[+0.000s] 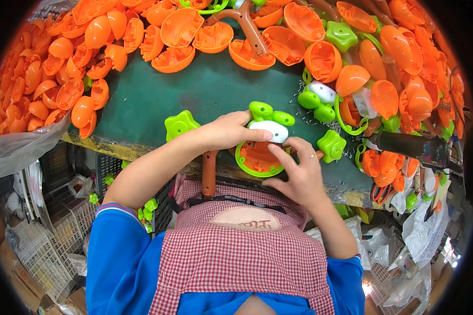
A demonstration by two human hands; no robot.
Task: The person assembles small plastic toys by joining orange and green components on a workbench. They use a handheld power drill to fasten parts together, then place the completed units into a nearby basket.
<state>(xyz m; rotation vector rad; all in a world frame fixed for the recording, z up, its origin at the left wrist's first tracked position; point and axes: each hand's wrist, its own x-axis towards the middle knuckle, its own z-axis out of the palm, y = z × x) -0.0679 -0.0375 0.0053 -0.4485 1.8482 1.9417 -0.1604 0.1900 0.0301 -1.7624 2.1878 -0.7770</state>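
Note:
My left hand (236, 128) holds a white plastic piece (274, 132) with light green rounded parts (262, 110) on its far side. This piece lies against the far rim of an orange plastic shell (258, 157) ringed by a light green hoop (242, 167). At the shell's right edge are the bent fingers of my right hand (299, 169); the thumb and index finger are apart, and contact with the rim is unclear. A brown plastic branch-shaped part (209, 173) sticks out toward me at the table edge. Green star-shaped knobs lie at the left (180, 125) and right (331, 146).
Orange shells are heaped at the left (35, 82) and right (414, 78) of the green table (149, 90), with more along its far side. A dark power screwdriver (410, 145) lies at the right. Plastic crates (47, 252) stand below the worn table edge.

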